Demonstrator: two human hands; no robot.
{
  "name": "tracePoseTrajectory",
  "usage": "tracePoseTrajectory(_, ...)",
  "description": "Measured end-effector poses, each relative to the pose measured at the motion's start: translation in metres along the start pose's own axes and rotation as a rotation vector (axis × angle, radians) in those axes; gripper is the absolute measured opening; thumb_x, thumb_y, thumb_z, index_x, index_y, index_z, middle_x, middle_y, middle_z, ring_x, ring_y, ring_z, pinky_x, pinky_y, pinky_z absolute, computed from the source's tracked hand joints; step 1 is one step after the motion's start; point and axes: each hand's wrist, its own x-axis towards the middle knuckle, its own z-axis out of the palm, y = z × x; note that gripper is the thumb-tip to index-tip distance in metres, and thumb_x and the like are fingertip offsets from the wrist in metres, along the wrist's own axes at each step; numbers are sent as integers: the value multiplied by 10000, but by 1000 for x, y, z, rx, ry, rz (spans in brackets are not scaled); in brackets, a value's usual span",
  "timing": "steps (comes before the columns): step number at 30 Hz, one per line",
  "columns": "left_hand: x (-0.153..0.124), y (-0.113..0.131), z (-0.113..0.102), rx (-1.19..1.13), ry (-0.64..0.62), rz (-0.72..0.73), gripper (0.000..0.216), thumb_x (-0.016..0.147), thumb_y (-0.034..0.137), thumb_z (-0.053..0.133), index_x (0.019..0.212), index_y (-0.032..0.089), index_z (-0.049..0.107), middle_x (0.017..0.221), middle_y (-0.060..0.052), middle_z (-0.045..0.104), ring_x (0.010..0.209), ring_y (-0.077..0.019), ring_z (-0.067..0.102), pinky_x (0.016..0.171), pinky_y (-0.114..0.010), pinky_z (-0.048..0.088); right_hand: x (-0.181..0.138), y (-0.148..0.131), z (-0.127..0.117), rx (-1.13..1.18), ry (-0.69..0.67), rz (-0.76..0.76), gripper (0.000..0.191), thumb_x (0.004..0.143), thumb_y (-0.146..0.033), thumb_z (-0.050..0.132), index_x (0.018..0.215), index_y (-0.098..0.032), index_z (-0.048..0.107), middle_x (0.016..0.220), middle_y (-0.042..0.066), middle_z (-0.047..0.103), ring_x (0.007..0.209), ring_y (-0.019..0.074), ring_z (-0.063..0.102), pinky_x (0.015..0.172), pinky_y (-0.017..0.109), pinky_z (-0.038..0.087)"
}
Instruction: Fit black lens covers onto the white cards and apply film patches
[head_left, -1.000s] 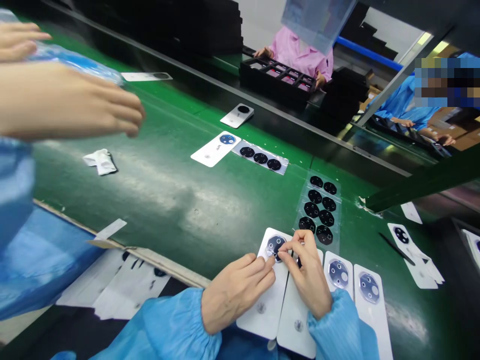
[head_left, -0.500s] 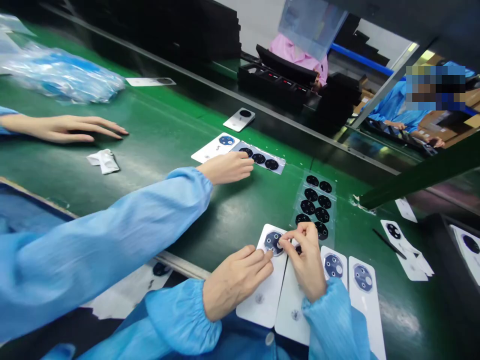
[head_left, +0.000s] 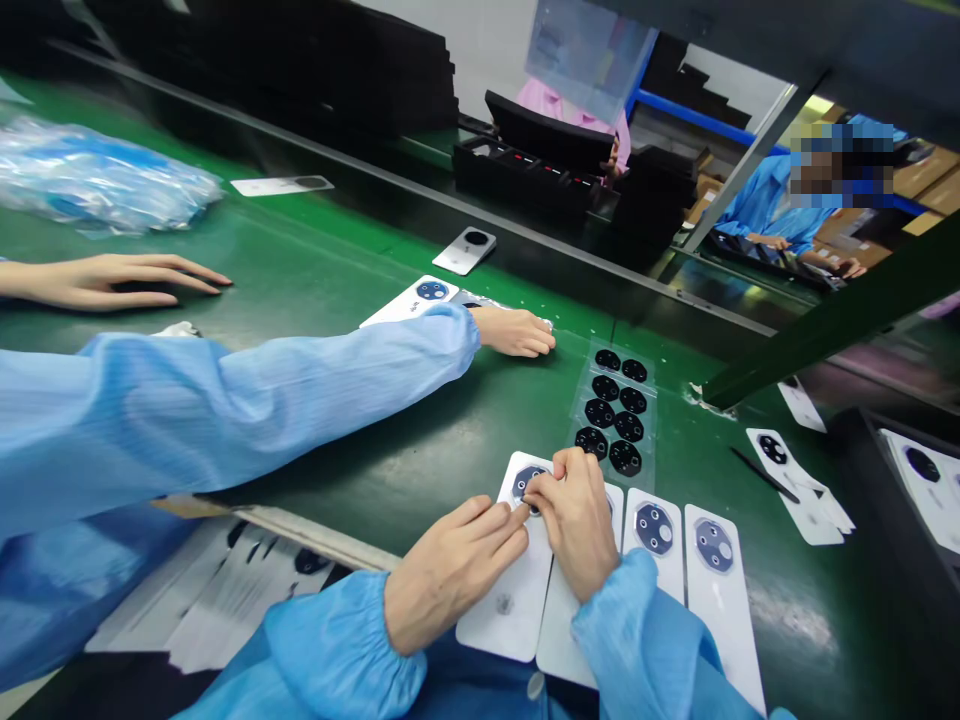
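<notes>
My left hand (head_left: pixel 446 570) lies on a white phone back cover (head_left: pixel 504 600), its fingertips touching the round camera ring (head_left: pixel 525 482) near the cover's top. My right hand (head_left: pixel 577 525) is beside it, fingers pinched together on that same ring. Both hands are closed on the ring area. Three more white covers (head_left: pixel 654 545) with round camera rings lie in a row to the right. A clear sheet of black round lens pieces (head_left: pixel 615 410) lies just beyond my hands on the green belt (head_left: pixel 337 400).
A co-worker's blue-sleeved arm (head_left: pixel 225 390) crosses from the left, its hand (head_left: pixel 517 330) on a strip of lens pieces. Another co-worker's hand (head_left: pixel 112 280) rests flat at far left. More covers (head_left: pixel 795 480), a blue plastic bag (head_left: pixel 97 180) and black trays (head_left: pixel 525 170) lie around.
The co-worker's arm has reached further right along the lens strip. My right hand has closed in over the camera ring; my left hand stays on the cover.
</notes>
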Motion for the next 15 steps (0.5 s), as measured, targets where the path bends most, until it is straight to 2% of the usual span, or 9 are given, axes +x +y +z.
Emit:
tracePoseTrajectory(5,0,0,1,-11,-4,-12,316,927,29,271,794,122,543,985,-93,636,745,-150,513,728,-316,370,0,0,0,-18,13,29,194,836,-64,495,712,-180,588,854,36,412,785,181,390,679,325,376)
tracePoseTrajectory(9,0,0,0,-5,-19,-6,326,931,34,261,793,125,542,965,-86,641,739,-151,514,724,-316,377,1,-1,-1,-37,-42,22,203,827,-58,499,692,-185,583,848,37,419,786,184,385,670,324,375)
tracePoseTrajectory(15,0,0,-1,-2,-32,-7,346,942,49,242,790,135,541,986,-83,639,773,-153,522,738,-317,377,1,-2,-1,-52,-17,19,227,840,-73,479,680,-196,583,822,34,421,756,182,380,648,324,368)
